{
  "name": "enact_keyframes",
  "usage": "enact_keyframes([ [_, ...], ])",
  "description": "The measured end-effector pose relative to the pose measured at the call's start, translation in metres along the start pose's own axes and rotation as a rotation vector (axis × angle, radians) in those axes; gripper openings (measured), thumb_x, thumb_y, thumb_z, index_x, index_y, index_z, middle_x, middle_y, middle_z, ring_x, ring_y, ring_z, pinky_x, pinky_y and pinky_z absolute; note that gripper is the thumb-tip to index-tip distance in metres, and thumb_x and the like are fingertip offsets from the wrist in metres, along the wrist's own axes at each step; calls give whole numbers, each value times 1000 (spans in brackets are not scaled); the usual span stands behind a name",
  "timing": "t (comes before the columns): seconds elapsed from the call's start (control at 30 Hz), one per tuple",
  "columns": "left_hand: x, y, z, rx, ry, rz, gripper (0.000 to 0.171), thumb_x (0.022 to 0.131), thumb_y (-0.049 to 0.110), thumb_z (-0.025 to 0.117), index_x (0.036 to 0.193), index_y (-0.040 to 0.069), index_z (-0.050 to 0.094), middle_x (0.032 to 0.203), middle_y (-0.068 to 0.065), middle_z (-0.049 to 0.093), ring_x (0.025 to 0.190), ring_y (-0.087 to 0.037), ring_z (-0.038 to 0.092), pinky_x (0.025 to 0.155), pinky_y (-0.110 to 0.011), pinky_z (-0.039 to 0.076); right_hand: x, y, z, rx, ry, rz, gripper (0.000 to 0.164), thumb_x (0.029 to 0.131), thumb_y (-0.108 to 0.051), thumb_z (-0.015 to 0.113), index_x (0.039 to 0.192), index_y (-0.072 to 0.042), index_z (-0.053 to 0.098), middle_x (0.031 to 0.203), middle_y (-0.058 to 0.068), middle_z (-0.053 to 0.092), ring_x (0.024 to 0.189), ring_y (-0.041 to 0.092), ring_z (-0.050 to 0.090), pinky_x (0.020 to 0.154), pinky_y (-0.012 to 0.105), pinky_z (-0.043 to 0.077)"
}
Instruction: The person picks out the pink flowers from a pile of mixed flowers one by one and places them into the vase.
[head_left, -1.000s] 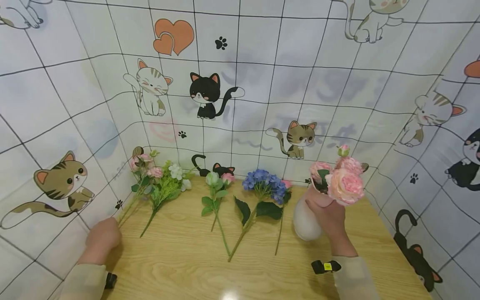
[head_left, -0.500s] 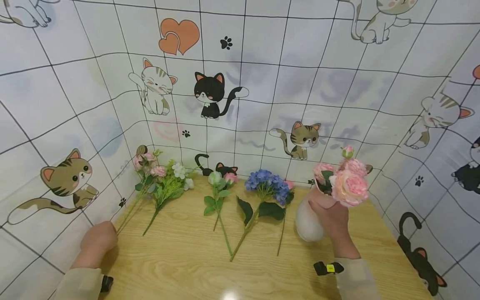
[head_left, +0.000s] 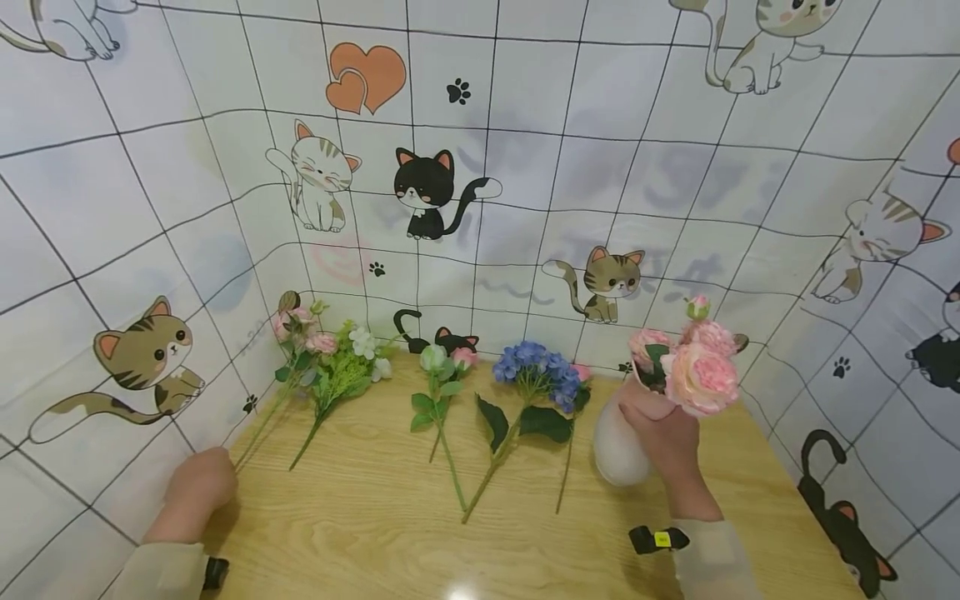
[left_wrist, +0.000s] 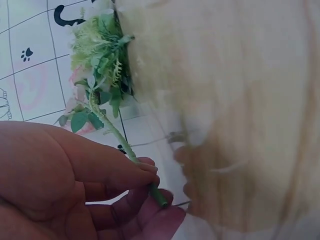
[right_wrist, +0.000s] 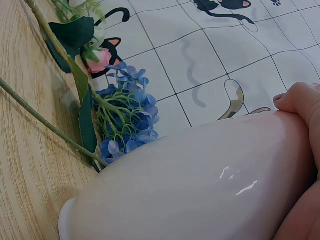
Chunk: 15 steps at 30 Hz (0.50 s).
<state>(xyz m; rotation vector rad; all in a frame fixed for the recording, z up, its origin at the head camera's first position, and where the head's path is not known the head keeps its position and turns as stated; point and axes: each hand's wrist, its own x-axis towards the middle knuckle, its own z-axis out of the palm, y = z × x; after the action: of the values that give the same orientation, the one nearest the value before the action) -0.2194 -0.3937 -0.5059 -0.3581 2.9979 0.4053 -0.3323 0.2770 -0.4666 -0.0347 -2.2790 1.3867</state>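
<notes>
Fingers (left_wrist: 142, 175) of left hand (head_left: 201, 482): pinching a thin pink-flower stem (left_wrist: 120, 138) near its lower end, green tip poking out past the thumb. That grip sits well left of the vase (head_left: 618, 454). Pink blossoms (head_left: 303, 329) of that stem point away from the hand, far left of the vase, by the backdrop (head_left: 517, 175).

Right hand (head_left: 667, 429): fingers curled round the vase neck, thumb on the left side. Vase is pale, glossy, roughly upright. Foot is at the desk (head_left: 360, 542); can't tell if it's taking the weight. Large pink blooms (head_left: 701, 375) fill the vase mouth above the hand, small bud (head_left: 697, 308) on top.

Loose stems, all left of the vase on the desk, nearest first: thin stem (head_left: 566, 467) with a pink head (head_left: 582, 372), just beside the vase; blue hydrangea (head_left: 536, 373), its head partly covering that one; white-green bud (head_left: 432, 358) with a pink rose (head_left: 464, 357) next to it, lower stem end close to the hydrangea's; then a green spray (head_left: 337, 379) with white flowers (head_left: 363, 342), well apart from the vase.

Backdrop rises behind the vase: white, black grid, cat prints. Black wristband (head_left: 660, 539) and pale sleeve (head_left: 716, 554) on the near side of the vase
</notes>
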Motion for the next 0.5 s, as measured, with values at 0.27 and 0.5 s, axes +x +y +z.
enact_keyframes([
  [0.27, -1, 6, 1, -22, 36, 31, 24, 91, 1, 47, 69, 4, 56, 77, -17, 63, 70, -30, 56, 64, -50, 53, 0, 3, 0, 28, 8, -15, 98, 81, -17, 90, 164, -15, 37, 162, 8, 48, 142, 23, 45, 120, 54, 37],
  [0.5, 2, 8, 5, -80, 43, 26, 30, 83, -1, 49, 62, 19, 41, 65, -3, 40, 64, -22, 41, 55, -33, 31, 1, 2, 0, 21, 7, -19, 97, 81, -16, 90, 163, -14, 37, 161, 9, 49, 141, 23, 46, 120, 52, 38],
])
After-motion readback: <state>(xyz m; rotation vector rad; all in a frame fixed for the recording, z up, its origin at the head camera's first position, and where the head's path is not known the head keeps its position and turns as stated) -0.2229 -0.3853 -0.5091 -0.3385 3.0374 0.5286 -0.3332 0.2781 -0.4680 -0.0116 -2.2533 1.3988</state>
